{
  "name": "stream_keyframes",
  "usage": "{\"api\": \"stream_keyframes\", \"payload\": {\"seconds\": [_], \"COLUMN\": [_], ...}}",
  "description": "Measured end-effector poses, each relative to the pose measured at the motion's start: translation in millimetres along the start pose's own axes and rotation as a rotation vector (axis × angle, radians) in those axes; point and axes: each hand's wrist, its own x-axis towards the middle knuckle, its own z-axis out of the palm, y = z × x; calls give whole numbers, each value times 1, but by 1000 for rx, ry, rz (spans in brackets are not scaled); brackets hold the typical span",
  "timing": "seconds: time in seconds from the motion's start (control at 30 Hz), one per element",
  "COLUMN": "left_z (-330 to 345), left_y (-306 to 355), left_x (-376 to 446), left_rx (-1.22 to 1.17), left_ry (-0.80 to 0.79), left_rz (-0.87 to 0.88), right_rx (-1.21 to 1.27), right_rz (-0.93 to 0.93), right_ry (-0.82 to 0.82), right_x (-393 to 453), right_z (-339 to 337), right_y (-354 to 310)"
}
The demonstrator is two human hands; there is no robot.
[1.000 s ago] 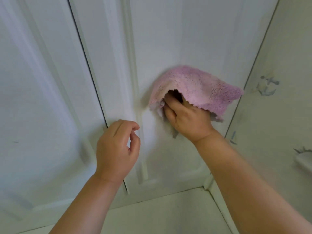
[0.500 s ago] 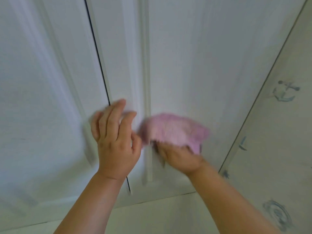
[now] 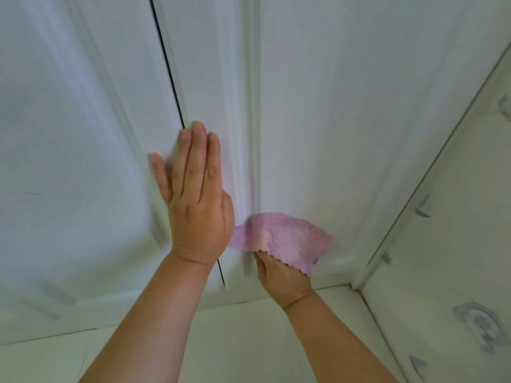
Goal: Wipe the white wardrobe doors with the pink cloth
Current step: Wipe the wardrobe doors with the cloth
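Item: pink cloth (image 3: 279, 236), gripped in your right hand (image 3: 279, 272), pressed low on the right wardrobe door (image 3: 345, 120), just right of the door seam (image 3: 171, 78). Your left hand (image 3: 193, 205): flat, fingers straight, over that seam. Progress: mid-wipe; cleaned area not discernible, left wardrobe door (image 3: 69, 134) likely remaining.

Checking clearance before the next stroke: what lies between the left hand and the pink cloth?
Nothing. In the head view the left hand, flat on the wardrobe doors, overlaps the pink cloth edge.
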Motion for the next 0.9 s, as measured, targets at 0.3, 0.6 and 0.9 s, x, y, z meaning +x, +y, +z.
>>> {"api": "stream_keyframes", "payload": {"seconds": [0.3, 0.6, 0.9], "left_z": [2, 11, 32], "left_y": [-7, 23, 30], "left_x": [-7, -32, -55], "left_rx": [-25, -33, -60], "left_ry": [-38, -135, -197], "left_rz": [37, 62, 36], "right_rx": [42, 139, 96], "right_rz": [-63, 209, 153], "right_ry": [478, 85, 460], "right_x": [163, 5, 113], "right_z": [-70, 11, -68], "right_y": [-7, -23, 4]}}
